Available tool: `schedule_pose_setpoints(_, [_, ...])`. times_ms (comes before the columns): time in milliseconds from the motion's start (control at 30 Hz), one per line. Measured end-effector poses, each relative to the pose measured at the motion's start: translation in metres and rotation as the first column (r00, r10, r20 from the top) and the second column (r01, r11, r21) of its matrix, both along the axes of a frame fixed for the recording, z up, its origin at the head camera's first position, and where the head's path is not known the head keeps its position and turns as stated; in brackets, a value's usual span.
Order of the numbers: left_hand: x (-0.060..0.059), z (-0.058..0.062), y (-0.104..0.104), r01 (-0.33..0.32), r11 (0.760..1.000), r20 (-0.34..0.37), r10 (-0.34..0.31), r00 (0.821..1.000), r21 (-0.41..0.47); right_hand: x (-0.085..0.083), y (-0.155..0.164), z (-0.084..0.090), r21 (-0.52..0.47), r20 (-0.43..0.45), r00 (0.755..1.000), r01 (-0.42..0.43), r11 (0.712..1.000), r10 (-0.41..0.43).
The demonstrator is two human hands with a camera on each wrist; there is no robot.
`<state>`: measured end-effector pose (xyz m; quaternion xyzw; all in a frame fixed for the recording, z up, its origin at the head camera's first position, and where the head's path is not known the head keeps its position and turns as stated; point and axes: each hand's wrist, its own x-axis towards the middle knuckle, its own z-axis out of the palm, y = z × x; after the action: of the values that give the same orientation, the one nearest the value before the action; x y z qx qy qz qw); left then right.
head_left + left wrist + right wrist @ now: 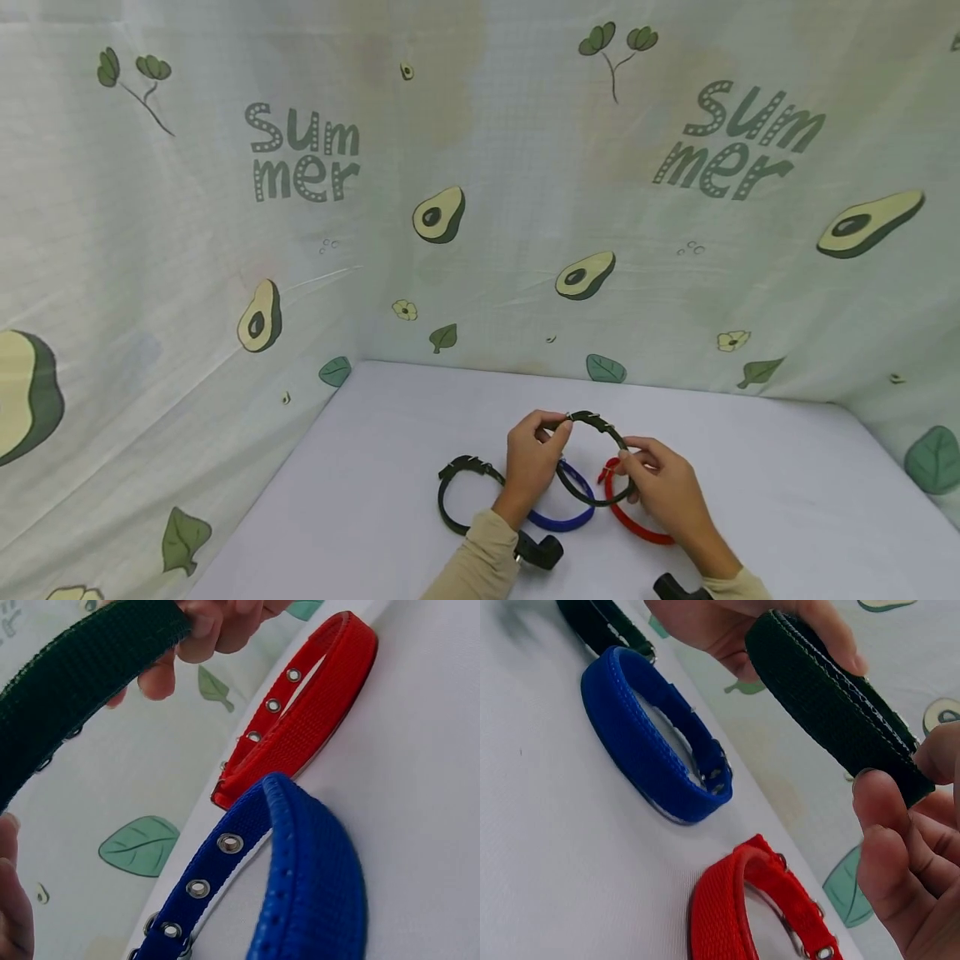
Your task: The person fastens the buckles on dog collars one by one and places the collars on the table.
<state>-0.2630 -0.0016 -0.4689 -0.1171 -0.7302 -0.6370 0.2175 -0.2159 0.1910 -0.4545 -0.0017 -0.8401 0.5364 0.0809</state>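
Observation:
A dark green pet collar [602, 502], buckled into a ring, is held up above the table between both hands. My left hand [531, 460] pinches its left side near the buckle with thumb and fingers. On the opposite side, my right hand [666, 487] grips the band [832, 720] between thumb and fingertips. Beneath it, a blue collar [562, 525] with metal eyelets stands on the table, partly hidden by the left hand. A red collar [647, 534] lies to its right, close to the right hand. Another dark collar [442, 500] sits at the left, partly behind the left forearm.
The white table [405, 417] is bordered at the back and left by a hanging cloth [495, 167] printed with avocados, leaves and lettering. Black wrist devices [543, 552] show beside both wrists. All the collars on the table lie near the forearms.

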Motion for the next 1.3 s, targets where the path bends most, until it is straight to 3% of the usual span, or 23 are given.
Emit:
schedule_pose_setpoints(167, [0.004,-0.002,0.005,0.063,0.998,0.061,-0.061,0.996,-0.018,0.002,0.009,0.000,-0.028,0.038,0.999,0.029,0.999,-0.028])
schedule_pose_setpoints(467, [0.010,-0.002,0.009,0.115,0.991,0.086,-0.109,0.990,-0.073,0.004,0.021,-0.001,-0.044,0.072,0.995,0.068,0.997,-0.064])
schedule_pose_setpoints(633, [0.013,-0.002,0.007,0.182,0.978,0.117,-0.170,0.978,-0.102,0.006,0.026,-0.001,-0.033,0.090,0.992,0.096,0.995,-0.093])
schedule_pose_setpoints(800, [0.014,-0.001,0.009,0.232,0.971,0.148,-0.221,0.964,-0.060,0.006,0.031,-0.001,0.009,0.073,0.990,0.117,0.993,-0.117])
schedule_pose_setpoints(1100, [0.020,0.000,0.027,0.246,0.969,0.208,-0.244,0.947,0.018,0.006,0.044,-0.003,0.069,0.034,0.988,0.147,0.987,-0.150])
schedule_pose_setpoints(1300, [0.020,0.003,0.027,0.257,0.966,0.253,-0.259,0.932,0.042,0.004,0.046,-0.003,0.074,0.003,0.989,0.146,0.986,-0.147])
